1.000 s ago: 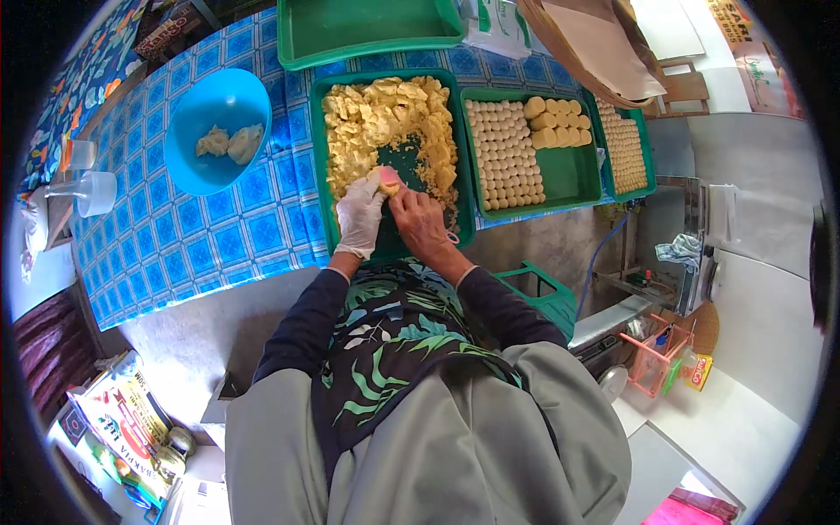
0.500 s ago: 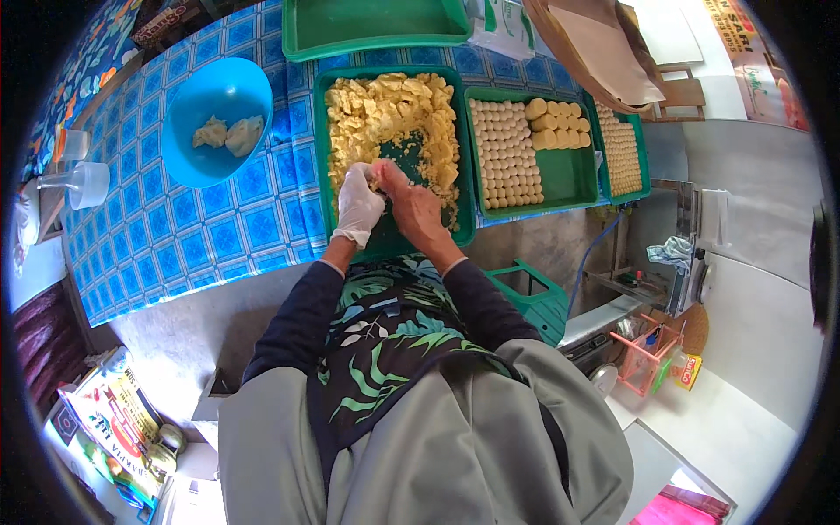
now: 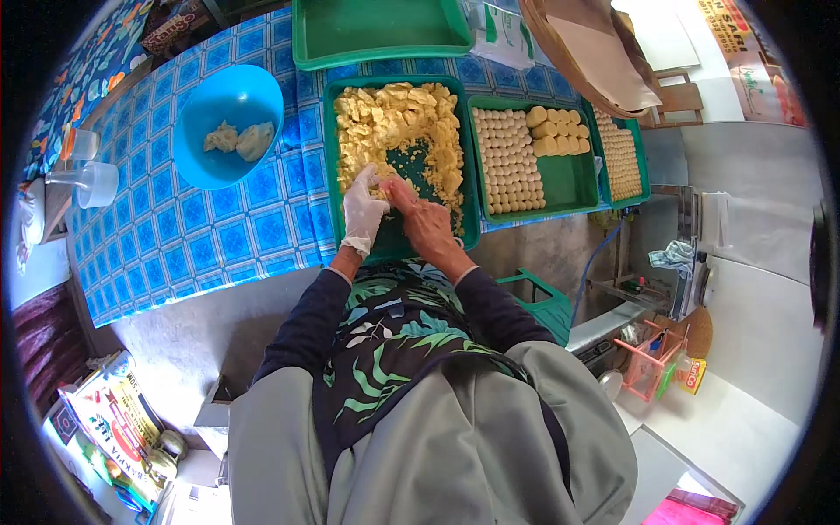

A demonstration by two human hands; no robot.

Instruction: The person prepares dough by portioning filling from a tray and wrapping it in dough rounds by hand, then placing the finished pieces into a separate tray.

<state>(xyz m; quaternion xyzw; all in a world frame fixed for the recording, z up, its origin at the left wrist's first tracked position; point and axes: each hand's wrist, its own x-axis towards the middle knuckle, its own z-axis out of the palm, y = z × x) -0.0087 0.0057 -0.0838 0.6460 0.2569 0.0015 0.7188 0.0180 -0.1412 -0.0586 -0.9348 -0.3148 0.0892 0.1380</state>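
My left hand (image 3: 362, 213), in a thin white glove, is curled over the near left part of a green tray (image 3: 467, 206). My bare right hand (image 3: 426, 226) meets it, its bent fingertips at the gloved fingers and partly hidden. What lies between the fingers is too small to make out. Crumbly yellow filling (image 3: 398, 103) is heaped along the tray's far side and both flanks, with crumbs scattered on the green bottom. Just right, a second green tray (image 3: 569, 179) holds rows of small pale balls (image 3: 507, 162) and several thicker yellow rolls (image 3: 558, 131).
A blue bowl (image 3: 206, 166) with two pale lumps of dough (image 3: 254, 142) stands left on the checked tablecloth (image 3: 210, 236). Another green tray (image 3: 376, 39) lies beyond the filling. A third tray of balls (image 3: 621, 162) and a round woven tray (image 3: 586, 61) are at right. A green stool (image 3: 547, 319) stands below the table.
My hands have come slightly nearer to me, and the gloved fingers are a little less closed together. The whole view has shifted slightly. The filling and balls look the same.
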